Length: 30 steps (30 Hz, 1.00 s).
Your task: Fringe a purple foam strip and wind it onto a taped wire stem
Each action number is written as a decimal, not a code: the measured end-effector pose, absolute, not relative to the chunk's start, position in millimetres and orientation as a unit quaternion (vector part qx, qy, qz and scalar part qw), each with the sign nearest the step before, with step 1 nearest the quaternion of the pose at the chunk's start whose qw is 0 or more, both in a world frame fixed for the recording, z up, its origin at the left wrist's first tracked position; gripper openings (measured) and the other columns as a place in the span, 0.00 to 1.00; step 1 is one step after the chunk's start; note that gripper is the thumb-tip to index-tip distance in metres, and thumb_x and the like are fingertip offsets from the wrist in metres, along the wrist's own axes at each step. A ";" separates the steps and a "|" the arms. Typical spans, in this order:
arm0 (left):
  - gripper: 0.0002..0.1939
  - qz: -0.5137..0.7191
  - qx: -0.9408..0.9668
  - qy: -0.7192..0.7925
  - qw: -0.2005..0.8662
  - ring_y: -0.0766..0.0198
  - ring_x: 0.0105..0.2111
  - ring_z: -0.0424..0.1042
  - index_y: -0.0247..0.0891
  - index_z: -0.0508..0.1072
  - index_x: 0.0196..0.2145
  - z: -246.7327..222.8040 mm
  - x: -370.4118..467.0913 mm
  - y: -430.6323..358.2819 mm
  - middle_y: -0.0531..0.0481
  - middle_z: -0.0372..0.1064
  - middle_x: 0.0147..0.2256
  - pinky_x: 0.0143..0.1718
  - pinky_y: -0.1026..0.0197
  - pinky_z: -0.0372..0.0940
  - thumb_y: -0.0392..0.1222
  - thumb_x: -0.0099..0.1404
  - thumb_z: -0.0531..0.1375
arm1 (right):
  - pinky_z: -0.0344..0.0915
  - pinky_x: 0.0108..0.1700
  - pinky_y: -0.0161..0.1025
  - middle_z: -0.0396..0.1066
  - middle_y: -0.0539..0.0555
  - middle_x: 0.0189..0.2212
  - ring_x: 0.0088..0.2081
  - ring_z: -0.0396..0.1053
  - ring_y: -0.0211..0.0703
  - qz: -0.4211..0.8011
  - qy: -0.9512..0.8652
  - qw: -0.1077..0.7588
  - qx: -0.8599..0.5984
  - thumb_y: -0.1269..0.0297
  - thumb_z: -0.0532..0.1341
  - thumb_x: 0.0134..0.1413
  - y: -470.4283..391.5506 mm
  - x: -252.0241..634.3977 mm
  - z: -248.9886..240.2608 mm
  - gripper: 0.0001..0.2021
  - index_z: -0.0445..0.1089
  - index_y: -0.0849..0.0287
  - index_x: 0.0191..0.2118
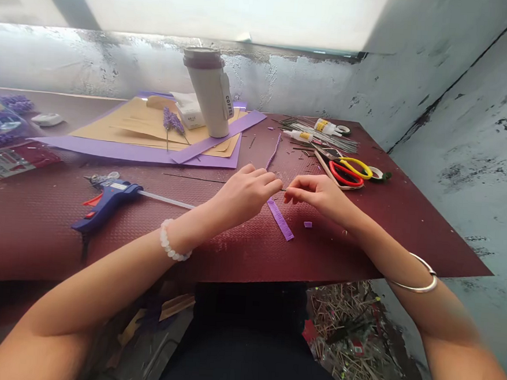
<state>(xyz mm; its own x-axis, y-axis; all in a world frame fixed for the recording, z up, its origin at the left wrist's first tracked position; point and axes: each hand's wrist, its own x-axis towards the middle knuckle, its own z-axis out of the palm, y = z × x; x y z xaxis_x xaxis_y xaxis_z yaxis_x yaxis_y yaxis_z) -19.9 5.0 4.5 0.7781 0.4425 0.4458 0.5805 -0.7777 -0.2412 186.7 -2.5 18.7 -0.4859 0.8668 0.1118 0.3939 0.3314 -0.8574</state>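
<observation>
My left hand (252, 191) and my right hand (316, 195) meet over the middle of the table, fingers pinched close together. A thin dark wire (193, 178) runs out to the left from under my left hand, and its other end reaches the fingertips of my right hand. Just below my hands lies a flat purple crepe paper strip (281, 220), its upper end near my left fingertips. A small purple paper scrap (308, 224) is to its right. Beyond my left hand, a narrow twisted purple strip (274, 152) points away from me.
A blue glue gun (116, 195) with a glue stick lies left. Behind stand a coffee cup (210, 94), brown paper sheets (128, 123) and lavender-like flowers (172, 122). Scissors (350, 169), glue bottles (325, 127) and loose wires (339, 143) lie right. Walls bound the table (428, 237).
</observation>
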 end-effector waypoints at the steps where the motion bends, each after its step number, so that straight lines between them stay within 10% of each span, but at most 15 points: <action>1: 0.14 -0.182 -0.922 -0.280 0.194 0.59 0.32 0.69 0.34 0.73 0.36 4.2 -19.8 4.6 0.47 0.72 0.30 0.34 0.57 0.58 0.27 0.69 0.48 | 0.63 0.37 0.39 0.74 0.54 0.28 0.30 0.67 0.38 0.404 -0.762 0.292 -0.415 0.51 0.59 0.55 -1.6 186.8 17.2 0.16 0.71 0.60 0.28; 12: 0.12 -0.195 -0.891 -0.390 0.123 0.63 0.29 0.68 0.34 0.73 0.35 47.0 -20.1 12.0 0.45 0.71 0.31 0.24 0.61 0.50 0.26 0.65 0.51 | 0.60 0.37 0.37 0.71 0.53 0.30 0.29 0.65 0.38 0.259 -0.767 0.149 -0.568 0.66 0.51 0.66 9.9 164.3 8.9 0.10 0.61 0.58 0.31; 19: 0.06 -0.347 -0.748 -0.451 -0.343 0.72 0.23 0.66 0.32 0.69 0.31 107.5 -17.7 25.7 0.52 0.64 0.25 0.28 0.64 0.59 0.29 0.66 0.55 | 0.60 0.39 0.43 0.74 0.61 0.39 0.41 0.70 0.51 0.183 -0.794 0.046 -0.579 0.50 0.59 0.60 35.4 131.1 15.9 0.16 0.68 0.61 0.38; 24: 0.09 -0.364 -0.528 -0.439 -0.629 0.75 0.17 0.61 0.30 0.68 0.31 77.6 -18.1 35.7 0.49 0.66 0.24 0.17 0.71 0.52 0.22 0.63 0.52 | 0.62 0.40 0.39 0.74 0.59 0.40 0.43 0.71 0.46 0.179 -0.810 0.061 -0.555 0.71 0.59 0.58 41.4 118.2 16.4 0.01 0.67 0.60 0.34; 30: 0.12 -0.413 -0.333 -0.404 -0.745 0.79 0.13 0.45 0.31 0.68 0.32 43.9 -28.8 43.9 0.55 0.57 0.19 0.10 0.76 0.42 0.20 0.60 0.49 | 0.64 0.27 0.33 0.70 0.50 0.26 0.24 0.67 0.34 0.359 -0.748 0.163 -0.533 0.75 0.56 0.59 48.7 151.4 56.5 0.06 0.60 0.58 0.33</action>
<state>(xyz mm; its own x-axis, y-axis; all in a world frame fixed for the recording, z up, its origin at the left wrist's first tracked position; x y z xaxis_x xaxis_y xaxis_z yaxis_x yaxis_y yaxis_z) -28.8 43.9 43.9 0.3337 0.8844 -0.3264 -0.3463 0.4371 0.8301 151.4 48.7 56.5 -0.3782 0.9152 -0.1393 0.6808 0.1730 -0.7118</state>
